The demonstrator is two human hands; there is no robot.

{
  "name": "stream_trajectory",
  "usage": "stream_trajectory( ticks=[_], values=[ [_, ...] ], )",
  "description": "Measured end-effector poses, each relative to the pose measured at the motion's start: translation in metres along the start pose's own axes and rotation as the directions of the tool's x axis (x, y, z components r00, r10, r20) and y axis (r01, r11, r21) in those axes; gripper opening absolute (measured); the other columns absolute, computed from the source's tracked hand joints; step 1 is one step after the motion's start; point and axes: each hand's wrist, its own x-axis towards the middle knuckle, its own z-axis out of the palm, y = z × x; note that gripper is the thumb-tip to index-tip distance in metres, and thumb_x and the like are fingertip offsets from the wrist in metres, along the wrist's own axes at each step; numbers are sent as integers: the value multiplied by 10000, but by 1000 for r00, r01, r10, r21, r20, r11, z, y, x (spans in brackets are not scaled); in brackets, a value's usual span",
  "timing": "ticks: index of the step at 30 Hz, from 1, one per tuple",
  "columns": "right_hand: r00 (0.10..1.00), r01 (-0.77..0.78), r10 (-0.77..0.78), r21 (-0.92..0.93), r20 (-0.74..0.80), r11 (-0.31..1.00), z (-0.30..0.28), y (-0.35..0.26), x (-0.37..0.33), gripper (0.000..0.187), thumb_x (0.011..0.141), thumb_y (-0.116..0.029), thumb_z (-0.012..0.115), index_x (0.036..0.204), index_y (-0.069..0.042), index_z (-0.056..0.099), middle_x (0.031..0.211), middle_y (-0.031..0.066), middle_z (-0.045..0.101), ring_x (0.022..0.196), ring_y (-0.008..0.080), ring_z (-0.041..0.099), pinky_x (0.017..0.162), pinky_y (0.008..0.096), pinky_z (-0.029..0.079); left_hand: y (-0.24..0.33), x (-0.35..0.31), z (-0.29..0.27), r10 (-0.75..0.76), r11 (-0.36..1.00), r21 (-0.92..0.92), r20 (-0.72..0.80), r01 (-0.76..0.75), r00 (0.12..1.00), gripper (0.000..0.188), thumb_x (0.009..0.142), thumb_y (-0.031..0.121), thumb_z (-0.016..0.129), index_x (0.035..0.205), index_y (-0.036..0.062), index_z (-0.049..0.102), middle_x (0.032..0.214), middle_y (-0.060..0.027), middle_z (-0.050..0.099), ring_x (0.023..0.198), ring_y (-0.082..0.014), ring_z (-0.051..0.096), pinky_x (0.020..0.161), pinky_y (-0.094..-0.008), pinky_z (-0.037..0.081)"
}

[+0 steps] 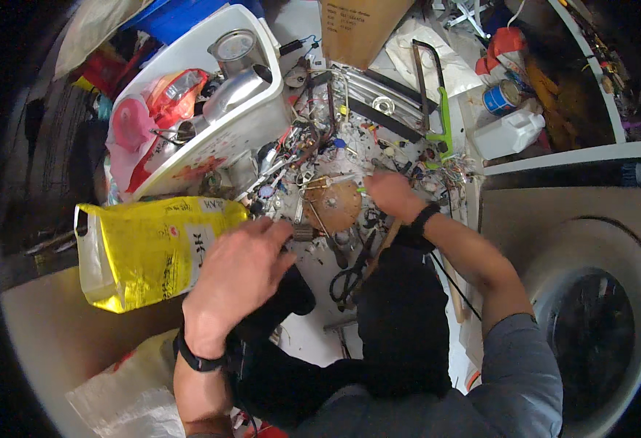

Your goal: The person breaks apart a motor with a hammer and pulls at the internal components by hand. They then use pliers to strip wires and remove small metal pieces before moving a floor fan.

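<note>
My right hand (395, 197) is closed beside a brown round disc (335, 208) lying among many small parts. A small green piece shows at its fingertips, but what the fingers hold is mostly hidden. My left hand (240, 274) hangs in front of a yellow plastic bag (152, 252), thumb apart from loosely bent fingers, with nothing visible in it. Between the hands, black-handled scissors (346, 283) lie on the floor near my knees. A wooden handle (384, 244) sticks out below my right hand.
A white tub (280, 109) full of metal pots and bags stands at the far left. A hacksaw (443, 109) with a green handle lies behind the loose parts. To the right are a white jug (508, 135), a blue can (501, 98) and a front-loading washing machine (605, 314).
</note>
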Motion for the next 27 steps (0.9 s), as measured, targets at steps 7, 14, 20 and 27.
stream_trajectory(
  ticks=[7,14,20,27],
  values=[
    [895,-348,318,46,312,936,63,31,-146,259,884,-129,596,1124,-30,591,898,226,695,873,404,703,694,534,565,-15,-3,-7,20,1000,-16,-140,-23,990,280,856,141,745,1090,1,687,1041,-249,689,1004,-465,647,865,-511,520],
    [937,-329,346,469,51,820,76,44,-251,382,935,-316,647,1204,-45,666,950,238,733,891,442,709,780,562,548,-23,9,-10,97,995,19,-177,-95,980,284,861,170,740,1095,14,695,974,-248,700,968,-460,658,848,-535,515],
    [843,-442,325,210,428,872,-138,97,-112,428,825,-218,774,1167,22,681,938,184,733,870,311,711,797,447,558,-33,18,-8,101,995,17,-206,-99,973,283,867,194,747,1077,10,704,960,-234,717,945,-453,676,836,-527,526],
    [915,-306,232,193,331,932,-202,51,26,403,854,-328,712,1056,21,712,993,250,726,920,425,703,807,491,556,-56,7,-18,31,999,-12,-254,-35,967,289,857,191,757,1087,22,715,943,-224,728,933,-440,687,820,-510,532]
  ],
)
